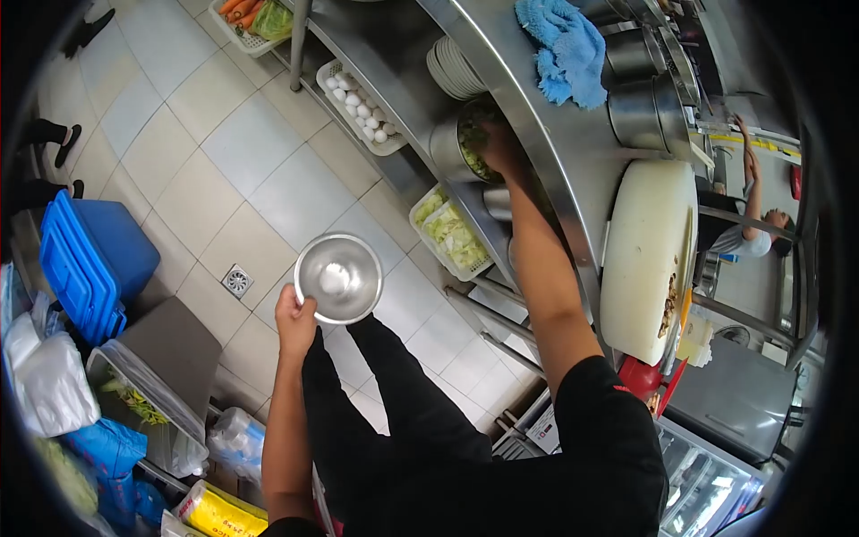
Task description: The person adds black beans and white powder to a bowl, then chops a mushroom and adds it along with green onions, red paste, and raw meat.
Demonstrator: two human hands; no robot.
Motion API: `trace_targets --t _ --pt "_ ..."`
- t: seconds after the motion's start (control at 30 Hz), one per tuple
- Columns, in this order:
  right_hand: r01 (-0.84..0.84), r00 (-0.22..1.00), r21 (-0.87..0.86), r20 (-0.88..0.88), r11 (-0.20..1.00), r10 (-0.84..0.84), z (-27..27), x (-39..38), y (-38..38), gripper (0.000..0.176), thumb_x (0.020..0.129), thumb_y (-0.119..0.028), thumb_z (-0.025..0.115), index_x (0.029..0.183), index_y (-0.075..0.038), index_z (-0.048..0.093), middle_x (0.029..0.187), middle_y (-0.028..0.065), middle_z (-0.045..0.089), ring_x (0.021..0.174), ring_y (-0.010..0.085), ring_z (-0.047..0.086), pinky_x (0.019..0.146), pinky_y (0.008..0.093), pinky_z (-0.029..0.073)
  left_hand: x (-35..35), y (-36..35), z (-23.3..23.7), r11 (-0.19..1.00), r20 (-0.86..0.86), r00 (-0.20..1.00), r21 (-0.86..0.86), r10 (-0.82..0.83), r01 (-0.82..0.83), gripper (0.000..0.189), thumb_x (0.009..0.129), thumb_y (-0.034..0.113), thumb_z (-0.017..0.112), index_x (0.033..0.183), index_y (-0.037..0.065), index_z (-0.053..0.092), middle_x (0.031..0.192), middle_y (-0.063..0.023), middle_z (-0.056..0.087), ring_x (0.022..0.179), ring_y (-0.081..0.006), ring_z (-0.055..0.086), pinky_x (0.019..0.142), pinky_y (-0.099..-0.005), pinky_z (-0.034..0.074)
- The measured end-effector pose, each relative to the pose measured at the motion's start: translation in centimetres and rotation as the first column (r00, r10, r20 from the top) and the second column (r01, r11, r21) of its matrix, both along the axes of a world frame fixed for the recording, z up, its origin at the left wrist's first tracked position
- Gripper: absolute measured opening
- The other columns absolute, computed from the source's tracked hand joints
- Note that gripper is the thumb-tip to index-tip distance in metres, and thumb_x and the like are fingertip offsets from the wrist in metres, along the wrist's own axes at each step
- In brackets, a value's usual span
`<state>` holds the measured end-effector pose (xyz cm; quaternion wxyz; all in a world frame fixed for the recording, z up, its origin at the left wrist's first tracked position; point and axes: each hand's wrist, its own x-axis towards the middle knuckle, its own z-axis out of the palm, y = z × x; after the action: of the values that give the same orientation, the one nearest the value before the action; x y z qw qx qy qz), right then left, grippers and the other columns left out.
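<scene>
My left hand [295,319] is closed on the near rim of a round metal bowl [339,273], with the thumb over the edge. Nothing shows inside the bowl, which I hold over the floor in front of my legs. On the right, my right arm reaches under the steel counter's edge into a deep metal pot [445,148]. Cut green vegetables [472,148] lie in that pot. My right hand [497,148] is down among them in shadow, and its fingers are hidden.
White baskets of eggs [362,112] and lettuce [455,237] sit below the shelf. Plates [456,69] are stacked by the pot. A thick white cutting board [646,259] and a blue towel [564,49] rest on the counter [573,148]. Left stand blue tubs [112,242] and a bin [165,345].
</scene>
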<state>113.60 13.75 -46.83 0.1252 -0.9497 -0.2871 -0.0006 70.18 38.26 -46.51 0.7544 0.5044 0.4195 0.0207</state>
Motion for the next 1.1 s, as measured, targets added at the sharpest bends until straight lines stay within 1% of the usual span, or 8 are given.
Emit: trace_targets --t 0.13,0.3,0.4,0.57,0.63,0.67,0.83,1.1 --pt "-0.088 0.964 -0.188 0.232 0.978 0.131 0.7 -1.5 0.6 0.046 0.067 -0.023 0.073 0.109 -0.006 0.065 0.106 0.0219 0.063 0.101 0.036 0.059 0.089 0.0421 0.045 4.5 -0.6 0.1 0.997 0.087 0.996 0.078 -0.017 0.01 0.008 0.082 -0.001 0.054 0.079 0.005 0.049 0.065 0.0037 0.044 0.049 -0.0049 0.038 0.042 -0.0223 0.03" --pt "0.025 0.963 -0.156 0.268 0.987 0.018 -6.0 2.6 -3.6 0.047 0.068 -0.019 0.073 0.113 -0.008 0.063 0.111 0.0208 0.061 0.106 0.0348 0.056 0.091 0.0415 0.043 9.6 -1.1 1.0 0.5 0.187 0.954 0.865 -0.234 -0.046 0.006 0.086 0.004 0.056 0.083 0.001 0.051 0.072 -0.0025 0.048 0.05 -0.0107 0.043 0.043 -0.0269 0.038" --pt "0.038 0.974 0.022 0.222 0.999 -0.042 -5.0 2.8 -4.0 0.047 0.069 -0.017 0.074 0.114 -0.008 0.061 0.109 0.0187 0.061 0.105 0.0324 0.056 0.09 0.0409 0.044 11.9 -2.7 0.0 0.953 0.129 0.99 0.302 -0.058 0.017 0.006 0.087 0.005 0.056 0.085 0.002 0.052 0.073 -0.0038 0.052 0.052 -0.0102 0.05 0.044 -0.0261 0.042" --pt "0.147 0.982 0.288 0.071 0.946 -0.174 -0.4 -0.6 -2.5 0.045 0.074 -0.013 0.073 0.115 -0.004 0.057 0.104 0.0139 0.061 0.1 0.027 0.058 0.084 0.0384 0.047 16.2 -4.6 0.5 0.995 0.185 0.981 0.096 -0.054 0.036 0.007 0.089 0.007 0.056 0.093 0.003 0.052 0.072 -0.0069 0.059 0.052 -0.0099 0.056 0.045 -0.0253 0.044" --pt "0.707 0.641 0.691 -0.716 0.151 0.278 -2.5 0.5 -4.3 0.041 0.078 -0.014 0.072 0.115 -0.005 0.056 0.104 0.0101 0.061 0.097 0.0206 0.058 0.075 0.0325 0.05 17.6 -5.2 0.5 0.999 0.212 0.977 0.029 -0.032 0.027 0.009 0.089 0.009 0.056 0.091 0.004 0.05 0.066 -0.0061 0.058 0.05 -0.0094 0.055 0.045 -0.0248 0.044" --pt "0.711 0.637 0.688 -0.718 0.147 0.281 -2.6 0.1 -4.5 0.041 0.078 -0.014 0.072 0.115 -0.005 0.056 0.104 0.0101 0.061 0.097 0.0206 0.058 0.075 0.0325 0.05 18.1 -5.1 0.4 0.999 0.207 0.978 0.033 -0.033 0.027 0.009 0.089 0.009 0.056 0.091 0.004 0.05 0.066 -0.0061 0.058 0.05 -0.0094 0.055 0.045 -0.0248 0.044" --pt "0.623 0.364 0.385 -0.913 0.681 0.183 8.1 -8.0 2.0 0.035 0.077 -0.012 0.074 0.11 -0.006 0.061 0.095 0.002 0.062 0.084 0.0117 0.059 0.07 0.0249 0.048 19.0 -5.6 -0.3 0.992 0.154 0.981 0.052 -0.12 0.114 0.014 0.088 0.012 0.058 0.084 0.004 0.046 0.058 -0.0037 0.055 0.047 -0.0097 0.053 0.045 -0.0247 0.043" --pt "0.231 0.713 0.255 -0.701 0.939 0.015 10.2 -14.4 7.3 0.041 0.077 -0.008 0.071 0.117 -0.003 0.063 0.088 0.0034 0.066 0.073 0.0089 0.06 0.07 0.023 0.048 15.7 -4.0 3.2 0.974 0.098 0.976 0.13 -0.196 0.183 0.01 0.09 0.009 0.056 0.083 0.005 0.049 0.066 -0.0028 0.057 0.048 -0.0068 0.049 0.044 -0.0219 0.04"
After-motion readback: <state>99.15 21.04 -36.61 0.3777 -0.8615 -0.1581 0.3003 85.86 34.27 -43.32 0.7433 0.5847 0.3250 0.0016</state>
